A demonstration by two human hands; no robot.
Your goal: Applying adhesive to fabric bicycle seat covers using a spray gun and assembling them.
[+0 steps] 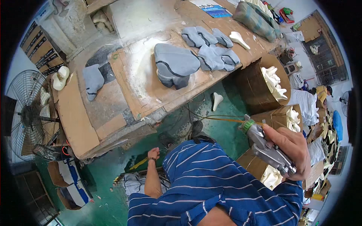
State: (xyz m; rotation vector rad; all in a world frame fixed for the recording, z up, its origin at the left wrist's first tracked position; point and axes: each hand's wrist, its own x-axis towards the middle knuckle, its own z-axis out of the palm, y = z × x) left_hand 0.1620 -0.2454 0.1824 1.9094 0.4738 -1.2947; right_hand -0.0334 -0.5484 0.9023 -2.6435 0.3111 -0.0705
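My right hand (292, 148) is wrapped round a silver metal spray gun (269, 148), raised at the right of my body. A green fitting joins the gun to a thin orange-brown hose (222, 119), which runs off left towards the table. Low on the left, beside my leg, my left hand (154, 153) is closed with nothing visible in it. On the worktable ahead lies a large grey saddle-shaped piece (177, 62) with a black wavy line. Several smaller grey pieces (213, 56) lie behind it to the right, and another grey piece (92, 81) is at the left.
The cardboard-covered worktable (81, 113) spans the front. Brown containers (249, 81) of cream saddle-shaped foam stand at the right. A cream saddle pad (216, 101) lies on the green floor. A caged fan (28, 113) stands left, above open boxes (69, 180). A green checked bag (256, 20) sits at the table's far right.
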